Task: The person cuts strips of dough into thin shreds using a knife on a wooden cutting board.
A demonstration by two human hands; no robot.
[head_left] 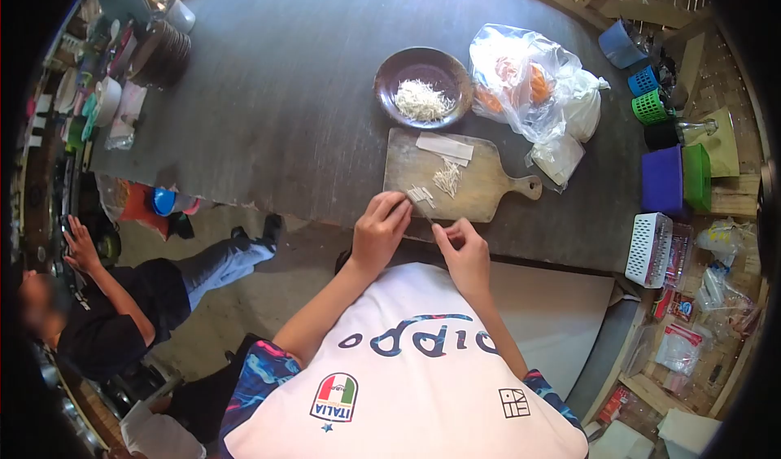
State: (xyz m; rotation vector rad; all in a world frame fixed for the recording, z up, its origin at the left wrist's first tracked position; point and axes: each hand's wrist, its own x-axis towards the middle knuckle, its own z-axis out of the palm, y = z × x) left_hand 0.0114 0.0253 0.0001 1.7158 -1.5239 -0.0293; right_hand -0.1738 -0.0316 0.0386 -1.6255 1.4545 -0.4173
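A wooden cutting board with a handle lies near the table's front edge. On it are pale flat slices, a small heap of thin strips and more short strips beside my left fingers. My left hand is closed at the board's near left edge; what its fingertips press on is too small to make out. My right hand pinches a thin dark knife, its blade slanting toward the left fingertips. Beyond the board, a dark round plate holds a pile of white shreds.
Clear plastic bags with orange contents and a white bag lie right of the plate. Baskets, a purple bin and a white basket line the right side. Stacked dishes stand far left. Another person is at the lower left.
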